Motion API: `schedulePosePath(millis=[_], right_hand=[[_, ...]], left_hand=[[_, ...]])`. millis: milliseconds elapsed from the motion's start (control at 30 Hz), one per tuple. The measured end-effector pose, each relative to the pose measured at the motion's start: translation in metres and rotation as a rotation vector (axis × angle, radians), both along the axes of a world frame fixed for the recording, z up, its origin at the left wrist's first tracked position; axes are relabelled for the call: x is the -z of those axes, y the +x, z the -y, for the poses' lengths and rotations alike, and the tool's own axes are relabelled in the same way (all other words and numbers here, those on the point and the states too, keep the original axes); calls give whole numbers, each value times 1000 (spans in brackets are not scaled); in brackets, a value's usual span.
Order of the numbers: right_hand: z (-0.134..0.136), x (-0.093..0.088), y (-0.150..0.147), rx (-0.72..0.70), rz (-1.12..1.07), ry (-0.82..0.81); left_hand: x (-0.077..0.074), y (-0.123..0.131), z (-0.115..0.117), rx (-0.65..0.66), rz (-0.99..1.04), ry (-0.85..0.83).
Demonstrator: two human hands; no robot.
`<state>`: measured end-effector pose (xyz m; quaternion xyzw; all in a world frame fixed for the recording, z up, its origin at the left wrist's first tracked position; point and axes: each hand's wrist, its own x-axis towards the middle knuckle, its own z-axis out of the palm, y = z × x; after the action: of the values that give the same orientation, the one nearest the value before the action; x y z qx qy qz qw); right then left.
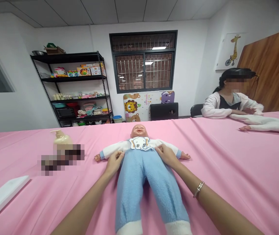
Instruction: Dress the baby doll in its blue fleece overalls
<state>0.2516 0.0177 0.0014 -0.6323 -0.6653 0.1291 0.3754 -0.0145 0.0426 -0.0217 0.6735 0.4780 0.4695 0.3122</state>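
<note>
A baby doll (139, 130) lies on its back on the pink cloth (227, 182), its arms spread to both sides. It wears a white top and light blue fleece trousers (132, 179) with an elephant patch (139, 143) at the chest. My left hand (115, 160) is closed at the left edge of the trousers' waist, fingertips pinched on the fabric. On the other side my right hand (164, 154) pinches the fabric beside the elephant patch. A silver bracelet (198, 189) is round my right wrist.
A beige pump bottle (62, 139) stands at the left, behind a blurred patch. A white flat object (4, 195) lies at the left edge. At the far right a person (229, 94) sits by another doll (269, 123). Black shelves (72, 78) stand behind the table.
</note>
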Motion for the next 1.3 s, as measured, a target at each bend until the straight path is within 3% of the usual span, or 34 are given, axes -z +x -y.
schedulePosePath(millis=[67,200,333,500,633,800,900,1133,1300], right_hand=[[-5,5,13,-26,-36,-11],[-1,5,27,100,-67,50],[3,17,21,-79,121,-140],[-1,33,16,-93,-23,-67],[-4,32,10,-124,-317,-85],[4,22,0,-108,-454,-136],[9,18,-4,-111,-465,-140],[6,20,-2,-170,-447,-162],[6,21,-1,-208,-456,-167]], left_hand=[[-1,0,1,-6,-51,6],[1,4,2,-58,-155,42],[4,5,7,-63,-201,59],[-8,2,10,-166,-280,224],[-31,12,-10,-240,-464,335],[-51,33,-46,28,-749,277],[-56,40,-59,115,-813,249],[-59,41,-84,-17,-857,100],[-54,37,-95,20,-774,0]])
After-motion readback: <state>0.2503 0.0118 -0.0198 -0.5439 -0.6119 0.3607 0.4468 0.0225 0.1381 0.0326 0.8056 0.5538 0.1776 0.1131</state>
